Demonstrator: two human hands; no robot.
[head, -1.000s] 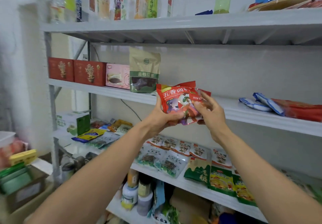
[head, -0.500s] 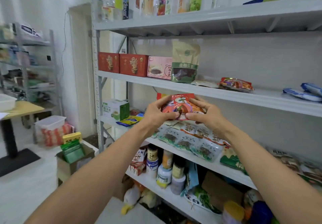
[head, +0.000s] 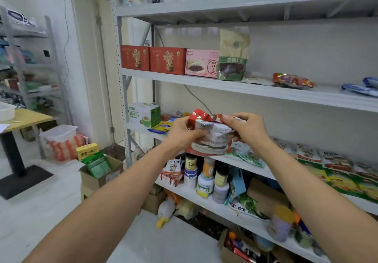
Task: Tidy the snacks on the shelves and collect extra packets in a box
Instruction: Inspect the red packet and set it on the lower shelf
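A red and white snack packet (head: pixel 210 135) is held in front of the shelves, its printed back with a barcode facing me. My left hand (head: pixel 184 132) grips its left edge and my right hand (head: pixel 248 128) pinches its upper right edge. An open cardboard box (head: pixel 98 175) with green packets and a yellow carton in it stands on the floor at the left, by the shelf post. Another colourful packet (head: pixel 292 80) lies on the middle shelf (head: pixel 266 92).
Red boxes (head: pixel 153 60), a pink box and a tall green pouch stand on the middle shelf. Rows of snack packets (head: pixel 327 166) lie on the shelf below, jars (head: pixel 204 178) under that. A yellow table (head: pixel 24 117) and a plastic bin (head: pixel 59 133) are at the left.
Both hands brought the packet down from the middle shelf and turned it over, so its back now faces me. My view swung left, showing the floor box and table.
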